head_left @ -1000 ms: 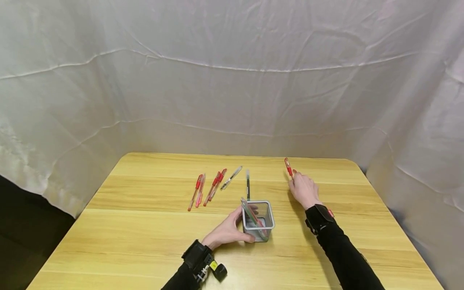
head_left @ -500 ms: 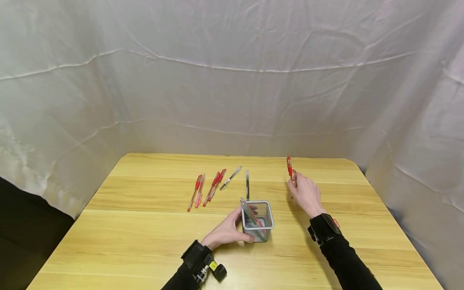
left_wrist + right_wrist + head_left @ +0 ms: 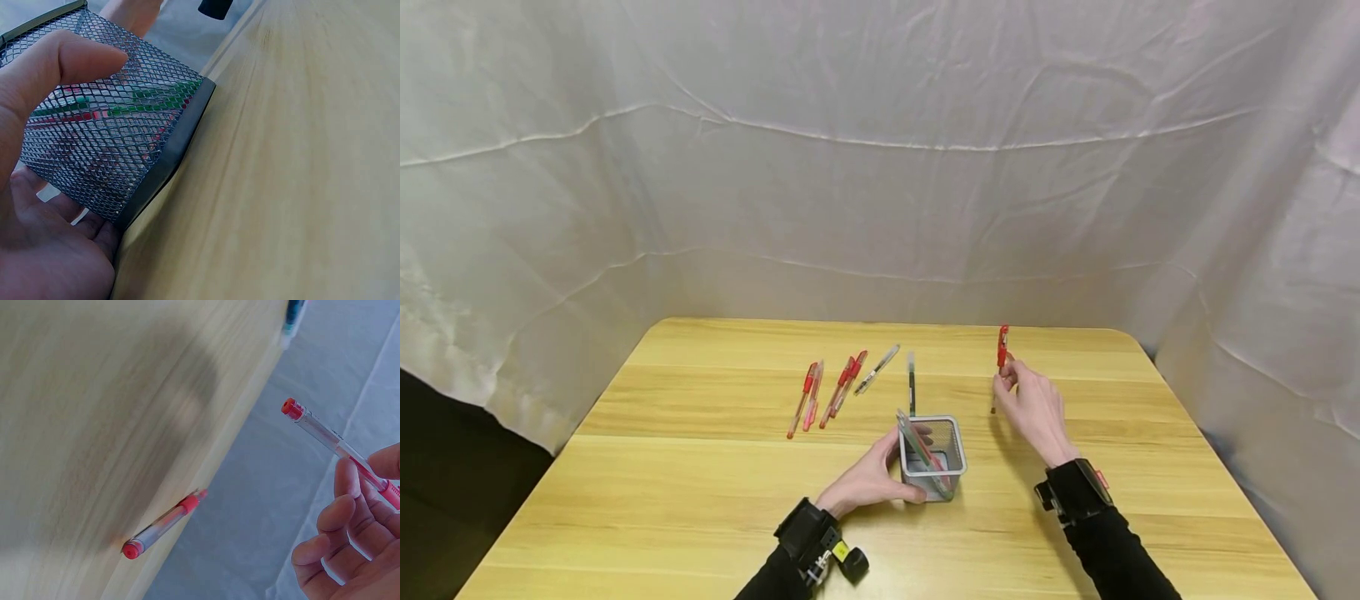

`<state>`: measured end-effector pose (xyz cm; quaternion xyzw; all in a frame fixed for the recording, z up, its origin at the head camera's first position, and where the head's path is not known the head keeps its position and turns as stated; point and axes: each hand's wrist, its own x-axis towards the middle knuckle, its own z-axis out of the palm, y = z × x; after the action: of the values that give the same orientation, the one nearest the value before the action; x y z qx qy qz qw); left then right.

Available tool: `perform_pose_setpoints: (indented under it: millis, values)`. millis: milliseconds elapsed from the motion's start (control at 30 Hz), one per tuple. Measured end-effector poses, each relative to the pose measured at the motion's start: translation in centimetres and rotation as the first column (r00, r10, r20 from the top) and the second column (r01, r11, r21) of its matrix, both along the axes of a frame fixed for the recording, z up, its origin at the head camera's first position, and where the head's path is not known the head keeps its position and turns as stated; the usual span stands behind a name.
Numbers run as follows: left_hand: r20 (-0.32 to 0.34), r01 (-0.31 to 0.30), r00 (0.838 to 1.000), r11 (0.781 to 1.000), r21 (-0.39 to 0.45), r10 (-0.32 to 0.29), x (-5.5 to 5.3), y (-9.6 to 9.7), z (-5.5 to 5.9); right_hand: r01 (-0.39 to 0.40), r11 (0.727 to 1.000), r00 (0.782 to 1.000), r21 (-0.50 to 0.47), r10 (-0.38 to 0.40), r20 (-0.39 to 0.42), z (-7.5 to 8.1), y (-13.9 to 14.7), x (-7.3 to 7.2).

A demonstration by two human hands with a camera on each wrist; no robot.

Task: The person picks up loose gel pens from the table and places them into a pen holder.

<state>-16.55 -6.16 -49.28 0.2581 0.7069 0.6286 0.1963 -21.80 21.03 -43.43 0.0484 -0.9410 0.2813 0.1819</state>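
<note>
In the head view, my right hand [image 3: 1033, 408] is pinching a red pen [image 3: 1002, 346], which is standing nearly upright at my fingertips, cap uppermost; my right forearm [image 3: 1123, 550] is slanting forward and inward over the bench [image 3: 700, 500]. My left hand [image 3: 868, 479] is gripping the mesh cup [image 3: 960, 443], where pens [image 3: 916, 440] are leaning. In the left wrist view, my thumb [image 3: 75, 56] is lying across the mesh. In the right wrist view, a second red pen [image 3: 164, 530] is resting on the bench, apart from my hand.
</note>
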Motion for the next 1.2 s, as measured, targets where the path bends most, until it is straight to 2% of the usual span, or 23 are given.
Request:
perform_pose_setpoints:
  millis: [467,800,1200]
  values:
    - [-0.001,-0.02,1.0,1.0,-0.007,0.02,0.1,0.2,0.1,-0.044,0.995,0.995,-0.091,0.035,-0.093,0.8,-0.4,2.0]
    - [-0.001,-0.013,1.0,1.0,0.0,0.013,0.1,0.2,0.1,-0.099,0.986,0.982,-0.132,0.076,-0.172,1.6,-1.2,3.3]
    - [0.0,-0.017,1.0,1.0,0.004,0.017,0.1,0.2,0.1,-0.182,0.973,0.948,-0.143,0.135,-0.29,2.8,-2.3,4.8]
